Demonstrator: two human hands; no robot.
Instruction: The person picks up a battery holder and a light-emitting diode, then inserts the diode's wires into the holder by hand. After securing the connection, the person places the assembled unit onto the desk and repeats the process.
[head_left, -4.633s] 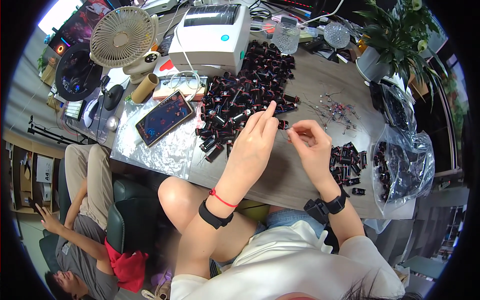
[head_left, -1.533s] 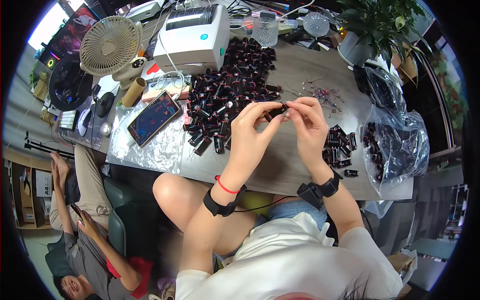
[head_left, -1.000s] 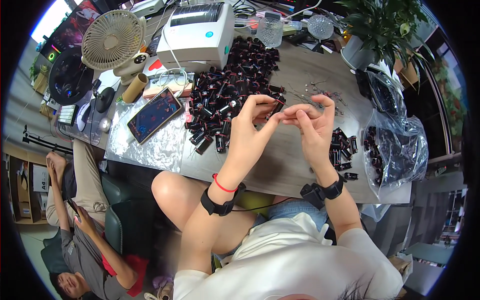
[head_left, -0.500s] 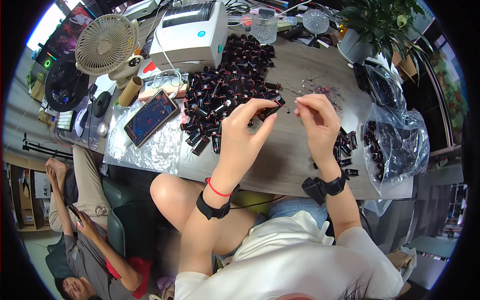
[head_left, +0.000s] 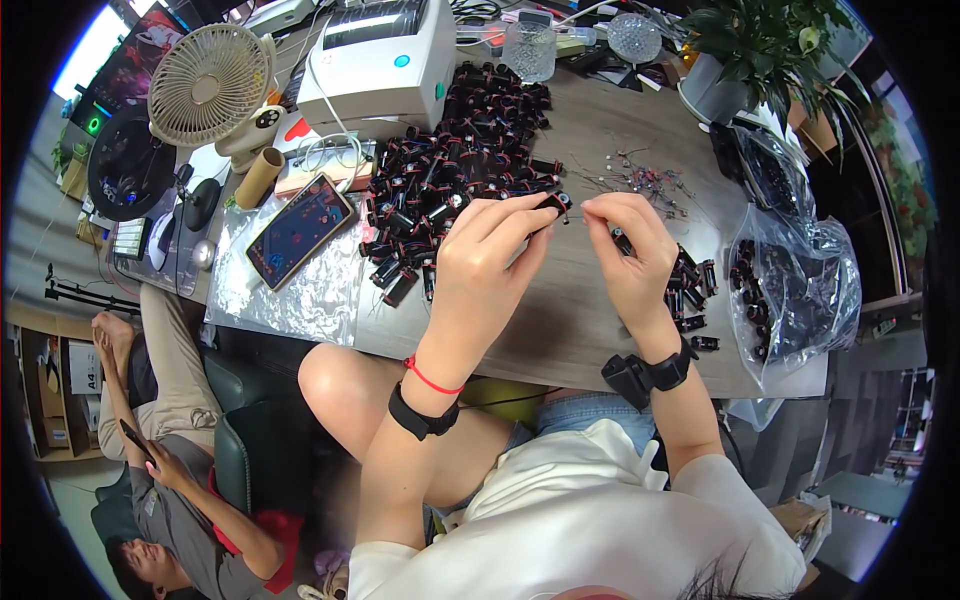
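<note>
Between the thumb and fingers of my left hand is a small black cylindrical part with a shiny round end and thin reddish wire at it. My right hand is pinched closed just to its right, fingertips a short gap from the part. Whatever those fingertips hold, if anything, is too small to make out. A big pile of like black parts with red wires lies beyond my left hand. Several more black parts lie beside my right wrist. Past my right hand are scattered thin wire scraps.
A clear plastic bag with black parts lies at the right edge, near a potted plant. Leftward are a phone on clear plastic, a cardboard tube, a fan and a white printer. Someone sits at lower left.
My left hand has turned slightly, its fingers closing further over the black part. My right fingers have curled in and shifted slightly left. The pile looks unchanged.
</note>
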